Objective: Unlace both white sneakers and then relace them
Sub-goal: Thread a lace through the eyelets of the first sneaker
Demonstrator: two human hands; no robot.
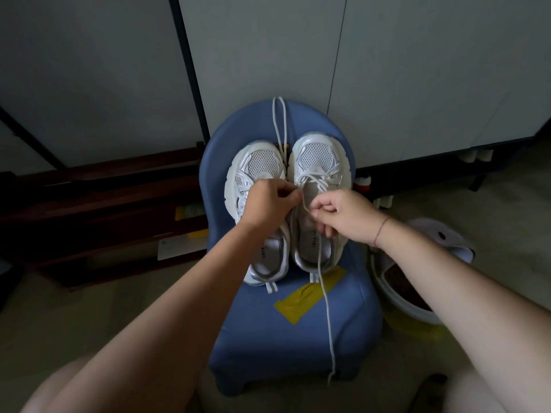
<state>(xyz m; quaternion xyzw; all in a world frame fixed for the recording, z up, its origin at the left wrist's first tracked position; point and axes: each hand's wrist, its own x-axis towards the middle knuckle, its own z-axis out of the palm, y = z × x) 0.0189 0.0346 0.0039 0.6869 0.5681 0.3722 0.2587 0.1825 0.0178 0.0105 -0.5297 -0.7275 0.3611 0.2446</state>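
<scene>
While both of our forearms reach forward in the head view, two white sneakers sit side by side, toes pointing away from us, on a small blue chair (262, 338). Our left hand (269, 202) lies over the left sneaker (256, 171), its fingertips pressed together on a strand of the lace (323, 281) at the inner edge of the right sneaker (317, 158). Our right hand (343, 214) hovers over that shoe's tongue, thumb and forefinger pinched on the same lace just beside the left hand. Only the eyelets nearest the toe of the right sneaker carry crossings. From under our right hand a long free end runs down across the heel, over a strip of yellow tape (310, 295) stuck on the seat, and hangs off the chair's front edge. A second lace (280, 120) lies loose as a loop between the toes, reaching up the chair back. We cannot see any lace in the visible part of the left sneaker. A thin cord bracelet (380, 231) circles our right wrist. A pale bucket (399, 305) stands beside the chair on the right.
</scene>
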